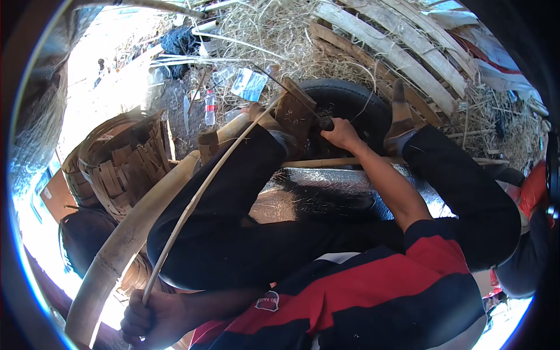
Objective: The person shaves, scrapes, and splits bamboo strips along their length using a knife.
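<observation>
My left hand (143,319), at the lower left, is closed around the near end of a long thin bamboo strip (195,201). This strip slants up over my left leg to an upright wooden block (296,111). My right hand (343,135) grips a dark handle (326,123) just right of the block. From that handle a thin dark blade (300,102) seems to run up and left, crossing near the strip's far end; the exact contact is too small to tell. A thick bamboo pole (119,248) lies along my left side.
Woven bamboo baskets (125,160) stand at the left. A tire (364,105) lies beyond my right hand, between my feet. Pale slats (396,52) and bamboo shavings (262,35) cover the ground ahead, with a plastic bottle (210,108). Another person's red sleeve (534,186) shows at the right edge.
</observation>
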Motion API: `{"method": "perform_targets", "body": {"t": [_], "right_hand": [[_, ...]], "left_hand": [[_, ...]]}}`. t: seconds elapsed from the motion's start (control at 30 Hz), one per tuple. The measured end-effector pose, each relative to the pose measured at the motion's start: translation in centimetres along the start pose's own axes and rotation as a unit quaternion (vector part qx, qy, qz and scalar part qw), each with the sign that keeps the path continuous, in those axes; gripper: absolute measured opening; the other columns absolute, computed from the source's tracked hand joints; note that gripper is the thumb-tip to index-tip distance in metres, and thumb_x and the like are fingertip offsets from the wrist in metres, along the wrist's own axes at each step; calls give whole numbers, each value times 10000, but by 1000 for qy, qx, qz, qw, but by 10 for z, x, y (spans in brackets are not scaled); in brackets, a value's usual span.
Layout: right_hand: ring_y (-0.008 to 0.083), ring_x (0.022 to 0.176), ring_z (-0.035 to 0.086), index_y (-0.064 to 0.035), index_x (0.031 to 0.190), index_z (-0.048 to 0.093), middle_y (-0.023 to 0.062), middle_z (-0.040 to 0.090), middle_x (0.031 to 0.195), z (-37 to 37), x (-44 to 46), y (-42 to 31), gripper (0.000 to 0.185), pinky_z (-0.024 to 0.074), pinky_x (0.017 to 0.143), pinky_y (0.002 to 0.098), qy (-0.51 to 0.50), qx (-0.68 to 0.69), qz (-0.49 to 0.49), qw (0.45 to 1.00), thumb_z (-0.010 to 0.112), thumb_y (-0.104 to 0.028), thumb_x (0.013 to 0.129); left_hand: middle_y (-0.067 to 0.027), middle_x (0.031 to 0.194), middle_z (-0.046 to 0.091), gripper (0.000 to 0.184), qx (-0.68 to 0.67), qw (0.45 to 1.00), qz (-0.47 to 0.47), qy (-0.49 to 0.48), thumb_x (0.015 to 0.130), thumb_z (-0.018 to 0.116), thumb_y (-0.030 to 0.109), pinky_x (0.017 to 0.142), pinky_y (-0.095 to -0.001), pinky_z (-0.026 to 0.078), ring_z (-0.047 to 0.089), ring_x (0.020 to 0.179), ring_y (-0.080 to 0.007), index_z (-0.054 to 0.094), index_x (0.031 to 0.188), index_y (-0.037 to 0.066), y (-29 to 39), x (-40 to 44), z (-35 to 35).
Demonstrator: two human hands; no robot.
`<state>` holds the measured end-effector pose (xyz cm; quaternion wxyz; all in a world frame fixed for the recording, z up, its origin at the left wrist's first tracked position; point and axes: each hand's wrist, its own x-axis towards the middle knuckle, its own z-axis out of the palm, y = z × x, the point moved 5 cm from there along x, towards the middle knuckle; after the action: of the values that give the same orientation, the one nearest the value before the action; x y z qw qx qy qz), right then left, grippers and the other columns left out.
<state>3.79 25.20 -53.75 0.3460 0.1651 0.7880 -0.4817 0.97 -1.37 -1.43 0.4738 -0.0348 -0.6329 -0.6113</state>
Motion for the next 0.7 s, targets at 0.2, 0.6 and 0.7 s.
{"method": "perform_targets", "body": {"t": [0.2,0.6,0.7], "right_hand": [[361,984,647,-102,1049,690,197,677,1037,-29,-3,7,451,522,867,449,31,-106,12,994,678,-390,702],[337,1082,624,-60,1128,647,164,648,1166,-66,-22,37,396,508,893,484,53,-274,83,957,641,-245,779],[324,1061,634,-51,1098,670,164,664,1133,-81,-27,24,396,518,884,449,56,-290,70,953,620,-233,750]], "left_hand": [[64,552,244,433,20,999,19,21,959,454,404,501,-250,223,222,471,-66,355,609,168,0,-5,8],[62,569,215,554,-5,999,7,-39,925,388,667,458,-265,181,195,487,-85,392,649,186,10,-21,24],[66,566,212,556,-38,997,-12,-59,923,379,674,451,-260,181,202,481,-83,400,654,187,7,-19,21]]}}
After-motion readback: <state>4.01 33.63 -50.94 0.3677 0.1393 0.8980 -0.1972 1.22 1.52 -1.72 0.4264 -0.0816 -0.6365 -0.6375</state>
